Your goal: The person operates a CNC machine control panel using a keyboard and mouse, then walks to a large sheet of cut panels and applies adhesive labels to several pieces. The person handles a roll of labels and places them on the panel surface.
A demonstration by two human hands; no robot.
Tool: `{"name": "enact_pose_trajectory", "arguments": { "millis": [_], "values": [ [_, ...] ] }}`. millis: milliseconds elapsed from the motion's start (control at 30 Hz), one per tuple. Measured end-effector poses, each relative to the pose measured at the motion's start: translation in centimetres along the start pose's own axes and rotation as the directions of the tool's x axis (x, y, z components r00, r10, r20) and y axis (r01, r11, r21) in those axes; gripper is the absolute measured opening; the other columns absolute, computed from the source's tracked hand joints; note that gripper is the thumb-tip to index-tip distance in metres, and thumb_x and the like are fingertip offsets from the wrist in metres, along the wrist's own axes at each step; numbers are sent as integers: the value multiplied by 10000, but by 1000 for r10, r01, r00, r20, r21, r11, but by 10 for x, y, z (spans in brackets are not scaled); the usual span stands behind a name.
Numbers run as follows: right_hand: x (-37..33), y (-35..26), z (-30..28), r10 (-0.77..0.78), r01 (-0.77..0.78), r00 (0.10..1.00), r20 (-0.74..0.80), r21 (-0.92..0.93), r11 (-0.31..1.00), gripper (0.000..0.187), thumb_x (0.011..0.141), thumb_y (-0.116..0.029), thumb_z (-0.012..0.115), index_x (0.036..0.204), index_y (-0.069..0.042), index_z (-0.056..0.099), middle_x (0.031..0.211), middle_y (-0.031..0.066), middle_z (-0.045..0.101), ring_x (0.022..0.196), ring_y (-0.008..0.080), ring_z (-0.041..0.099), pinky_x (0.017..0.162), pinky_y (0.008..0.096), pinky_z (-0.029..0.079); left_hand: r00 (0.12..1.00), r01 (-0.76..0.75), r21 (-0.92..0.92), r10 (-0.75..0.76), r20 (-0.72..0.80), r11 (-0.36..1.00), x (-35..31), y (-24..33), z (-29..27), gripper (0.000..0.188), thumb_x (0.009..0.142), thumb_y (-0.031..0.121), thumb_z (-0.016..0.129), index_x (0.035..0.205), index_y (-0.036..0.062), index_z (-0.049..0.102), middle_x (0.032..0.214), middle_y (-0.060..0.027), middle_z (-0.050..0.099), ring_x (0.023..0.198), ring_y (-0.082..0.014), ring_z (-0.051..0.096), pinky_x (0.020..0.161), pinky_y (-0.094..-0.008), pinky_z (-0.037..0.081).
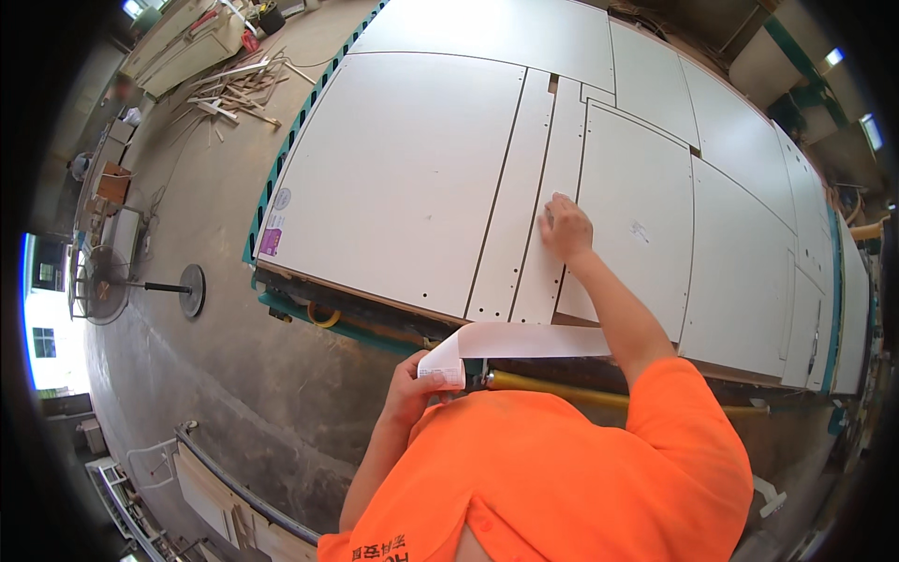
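Note:
My left hand is closed on a strip of white labels in front of my chest. Its folded end shows fine print beside my thumb, and the long pale tail runs right until my right forearm covers it. Over the cut white board, my right hand rests with bent fingers drawn together on a narrow strip panel. A small white bit may be at its fingertips, but I cannot make it out. Dark cut lines divide the board into panels, some with small drilled holes.
A purple-and-white sticker is on the board's left corner. The green machine bed edge borders it, and a yellow tube runs along the front. A pedestal fan stands left, scrap strips lie behind, and stacked boards are at lower left.

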State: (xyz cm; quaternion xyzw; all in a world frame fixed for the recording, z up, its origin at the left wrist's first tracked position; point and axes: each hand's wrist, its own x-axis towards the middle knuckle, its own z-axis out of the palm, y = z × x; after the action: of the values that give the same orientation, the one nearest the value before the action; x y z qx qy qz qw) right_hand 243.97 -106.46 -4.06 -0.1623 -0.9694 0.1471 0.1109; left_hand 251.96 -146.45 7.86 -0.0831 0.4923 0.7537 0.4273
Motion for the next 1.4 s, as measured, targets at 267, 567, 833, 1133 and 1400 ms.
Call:
{"name": "enact_pose_trajectory", "arguments": {
  "millis": [267, 567, 833, 1133, 1400],
  "values": [
    [-18, -16, -17, -26, 41, 990, 139, -109, 993, 791, 943, -500, 562, 1491, 33, 360, 1589, 181, 327, 1494, 296, 265, 1234, 405, 193, 998, -49, -55, 47, -47, 997, 13, -3, -5, 409, 879, 206, 699, 1203, -17, 590, 944, -139, 707, 702, -209, 693, 574, -301, 561],
    [-75, -85, -86, -220, 105, 963, 155, 536, 838, 375, 822, -236, 761, 1142, -60, 677, 1268, 130, 649, 1187, 333, 591, 1056, 435, 440, 997, -58, 87, 61, -38, 995, 59, 15, 0, 323, 954, 233, 661, 1169, -6, 627, 936, -111, 703, 718, -177, 678, 604, -293, 563],
    [-104, -180, -98, -537, 520, 835, -123, 496, 695, 257, 763, -145, 803, 1002, -95, 721, 1064, 55, 728, 949, 258, 680, 833, 367, 536, 997, -12, 146, 1, 71, 989, 77, 32, -14, 432, 945, 329, 697, 1219, 16, 579, 926, -83, 692, 711, -160, 679, 606, -293, 580],
    [-90, -191, -87, -482, 371, 876, -6, 647, 667, 152, 778, -162, 787, 900, -105, 716, 838, 69, 720, 773, 262, 674, 738, 378, 507, 989, -6, 53, -2, 145, 999, 72, 27, -30, 477, 906, 266, 750, 1248, 15, 532, 930, -93, 693, 680, -171, 680, 567, -288, 567],
    [-82, -178, -73, -361, 41, 903, 234, 789, 613, 107, 829, -121, 745, 918, -62, 743, 844, 95, 735, 796, 229, 694, 771, 351, 527, 998, -13, 143, 5, 55, 990, 79, 31, -27, 403, 915, 274, 739, 1170, 11, 573, 880, -81, 690, 612, -135, 655, 508, -259, 521]
  ]
}}
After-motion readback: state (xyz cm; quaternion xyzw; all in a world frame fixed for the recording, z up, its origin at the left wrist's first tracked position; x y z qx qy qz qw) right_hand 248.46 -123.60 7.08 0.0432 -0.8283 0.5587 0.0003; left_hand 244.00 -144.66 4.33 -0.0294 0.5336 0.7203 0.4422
